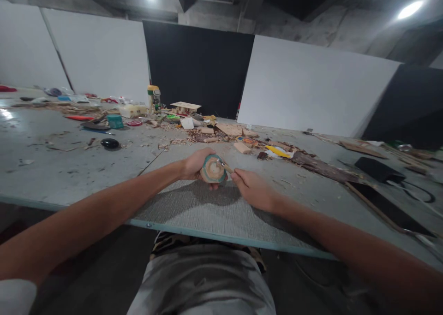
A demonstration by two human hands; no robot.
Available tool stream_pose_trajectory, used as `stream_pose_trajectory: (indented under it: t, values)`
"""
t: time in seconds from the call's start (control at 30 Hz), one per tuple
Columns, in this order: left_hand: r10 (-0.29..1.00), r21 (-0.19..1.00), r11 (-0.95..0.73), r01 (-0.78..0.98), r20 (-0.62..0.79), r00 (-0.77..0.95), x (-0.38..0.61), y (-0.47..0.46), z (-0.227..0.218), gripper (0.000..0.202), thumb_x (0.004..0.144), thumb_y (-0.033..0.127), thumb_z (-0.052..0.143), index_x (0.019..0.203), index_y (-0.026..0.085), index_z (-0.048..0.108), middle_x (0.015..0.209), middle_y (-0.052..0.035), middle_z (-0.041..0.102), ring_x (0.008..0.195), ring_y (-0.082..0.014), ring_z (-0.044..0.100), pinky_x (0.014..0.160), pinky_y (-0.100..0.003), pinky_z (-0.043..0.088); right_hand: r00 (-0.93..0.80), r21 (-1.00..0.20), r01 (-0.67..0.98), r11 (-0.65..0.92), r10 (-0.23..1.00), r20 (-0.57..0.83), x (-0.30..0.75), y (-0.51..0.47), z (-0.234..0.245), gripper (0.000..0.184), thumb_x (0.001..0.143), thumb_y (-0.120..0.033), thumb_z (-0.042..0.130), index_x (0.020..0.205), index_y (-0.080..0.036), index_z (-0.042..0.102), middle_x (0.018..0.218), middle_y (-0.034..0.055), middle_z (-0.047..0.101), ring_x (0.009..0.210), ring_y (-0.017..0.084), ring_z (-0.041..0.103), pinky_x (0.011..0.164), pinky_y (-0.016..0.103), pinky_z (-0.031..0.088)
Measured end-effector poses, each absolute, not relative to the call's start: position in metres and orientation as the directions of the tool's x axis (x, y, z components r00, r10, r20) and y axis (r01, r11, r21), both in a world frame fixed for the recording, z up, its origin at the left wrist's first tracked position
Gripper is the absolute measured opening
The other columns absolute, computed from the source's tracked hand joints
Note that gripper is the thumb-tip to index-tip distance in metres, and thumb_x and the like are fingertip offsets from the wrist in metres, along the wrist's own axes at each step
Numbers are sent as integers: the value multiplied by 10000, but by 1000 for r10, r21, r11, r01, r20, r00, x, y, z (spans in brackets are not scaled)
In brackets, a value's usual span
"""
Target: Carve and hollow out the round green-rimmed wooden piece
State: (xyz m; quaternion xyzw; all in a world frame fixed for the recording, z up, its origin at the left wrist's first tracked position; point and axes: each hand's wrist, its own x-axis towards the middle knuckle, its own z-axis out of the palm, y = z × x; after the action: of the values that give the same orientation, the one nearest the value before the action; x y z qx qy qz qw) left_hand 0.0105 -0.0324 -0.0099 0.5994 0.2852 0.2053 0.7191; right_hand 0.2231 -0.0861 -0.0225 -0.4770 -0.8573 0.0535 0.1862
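Observation:
My left hand (198, 163) grips a round, pale wooden piece (209, 175) with a teal rim and ring-like markings on its face. Its fingers wrap behind the piece, and some fingertips show below it. My right hand (249, 187) is closed around the light handle of a slim brush-like tool (228, 168). The tool's metal-coloured end touches or lies just over the upper right of the piece's face; its exact kind is too small to make out. Both hands are raised slightly over the front of the grey table (194, 209).
Wood scraps and shavings (207, 131) lie across the back. A yellow-topped bottle (154, 98) stands behind them. Left is a shiny black oval object (110, 143); right are a yellow-handled tool (278, 152), a bark strip (316, 166) and a dark flat phone-like slab (387, 206).

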Motion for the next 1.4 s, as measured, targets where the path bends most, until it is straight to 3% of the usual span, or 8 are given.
stream_pose_trajectory:
  t: [0.17, 0.4, 0.6, 0.7, 0.93, 1.03, 1.27, 1.4]
  values:
    - [638, 981, 190, 39, -153, 755, 11, -35, -7, 581, 928, 436, 228, 924, 57, 668, 822, -171, 721, 586, -231, 659, 570, -360, 547, -418, -50, 894, 446, 868, 267, 222, -88, -20, 275, 1020, -322, 364, 986, -167, 589, 794, 113, 694, 609, 192, 558, 555, 309, 245]
    - [660, 981, 189, 46, -162, 733, 13, -33, -9, 623, 937, 446, 193, 868, 66, 681, 739, -152, 704, 584, -237, 656, 597, -381, 557, -541, -415, 692, 591, 805, 245, 220, -87, -18, 370, 1039, -300, 311, 841, -185, 601, 858, 70, 698, 756, 178, 608, 661, 277, 378]
    - [641, 985, 170, 32, -136, 755, 14, -33, -8, 582, 925, 429, 221, 894, 75, 682, 808, -162, 721, 578, -234, 654, 597, -394, 562, -434, -58, 880, 471, 848, 305, 221, -90, -17, 297, 1016, -323, 362, 956, -168, 608, 791, 108, 692, 605, 193, 547, 552, 313, 241]
    - [627, 985, 168, 38, -137, 767, 13, -34, -8, 599, 923, 445, 209, 898, 80, 683, 778, -162, 719, 592, -239, 659, 592, -377, 558, -428, -19, 890, 456, 848, 314, 222, -90, -18, 302, 1015, -335, 357, 999, -168, 607, 774, 108, 691, 583, 197, 541, 546, 316, 230]
    - [623, 983, 181, 25, -134, 771, 12, -34, -11, 533, 896, 421, 268, 934, 78, 674, 777, -149, 720, 569, -230, 655, 576, -374, 560, -618, -479, 613, 628, 759, 204, 223, -83, -11, 430, 1030, -371, 280, 862, -195, 635, 810, 61, 671, 732, 186, 587, 683, 294, 420]
    - [624, 984, 176, 26, -132, 770, 13, -36, -8, 518, 895, 399, 269, 927, 80, 676, 800, -147, 723, 566, -231, 664, 567, -371, 562, -665, -551, 563, 616, 734, 140, 223, -83, -6, 484, 1036, -395, 239, 873, -192, 647, 729, 46, 638, 655, 175, 554, 636, 288, 420]
    - [600, 978, 201, 62, -173, 781, 13, -33, -13, 583, 909, 458, 258, 877, 66, 689, 762, -168, 716, 562, -242, 657, 558, -386, 560, -495, -152, 826, 542, 828, 264, 223, -88, -15, 313, 1006, -313, 371, 915, -165, 630, 839, 120, 696, 684, 209, 578, 618, 306, 351]
    - [598, 980, 190, 65, -168, 784, 13, -32, -16, 591, 905, 469, 260, 887, 65, 691, 789, -167, 721, 577, -234, 662, 559, -363, 557, -539, -257, 771, 582, 812, 223, 223, -87, -14, 344, 1022, -305, 339, 906, -171, 635, 869, 109, 705, 746, 211, 612, 652, 299, 390]
